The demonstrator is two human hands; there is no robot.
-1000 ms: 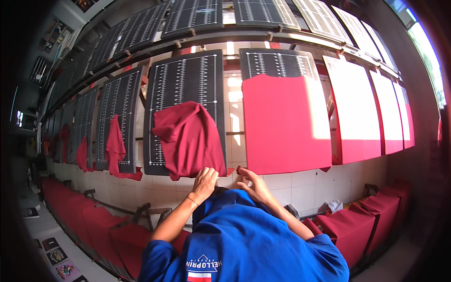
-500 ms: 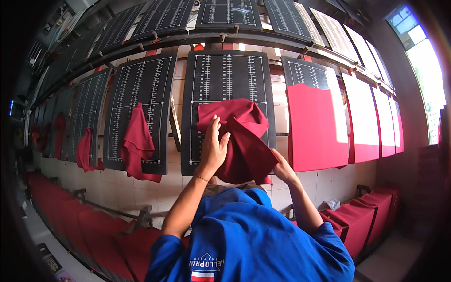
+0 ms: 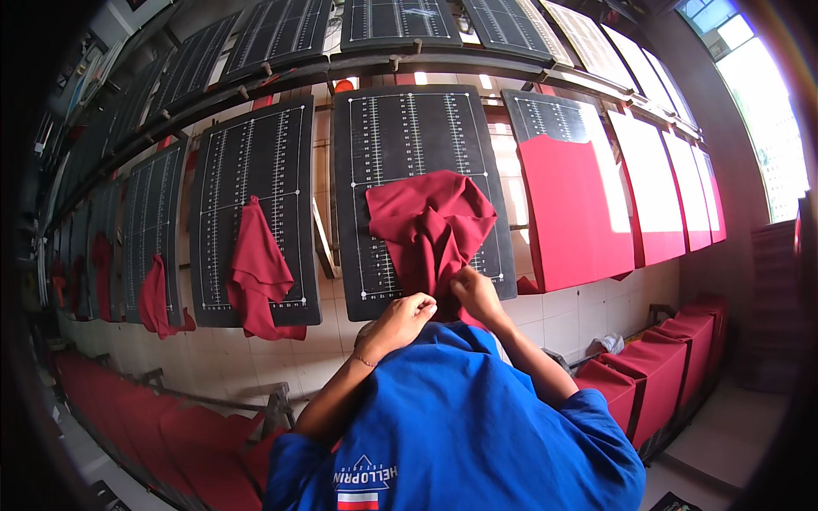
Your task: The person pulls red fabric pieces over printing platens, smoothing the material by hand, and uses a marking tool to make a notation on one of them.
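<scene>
We take the black gridded board (image 3: 423,145) hanging at the centre of the wall rack as our landmark. A bunched dark red garment (image 3: 431,223) hangs over the lower half of this board, its folds gathered toward a knot-like centre and its tail trailing down to the board's bottom edge. Both of our hands meet at that lower edge. Our left hand (image 3: 399,324) sits just below the board's bottom left part, wrist bent, fingers curled in and closed on the garment's hanging end. Our right hand (image 3: 477,292) is just beside it, slightly higher, over the board's bottom edge, its fingers pinching the red cloth from the right. Both forearms rise from below the board, bare from the elbows, out of blue short sleeves (image 3: 464,426), and converge toward the cloth. To the left of the board hangs a second gridded board (image 3: 256,170) with another crumpled red garment (image 3: 258,271) draped over its lower part. To the right of our landmark a further board carries a flat red cloth (image 3: 567,211) stretched smooth over it, and more covered boards follow beyond it toward the window. Below and right of the board, red stacks (image 3: 656,366) lie near the tiled wall.
</scene>
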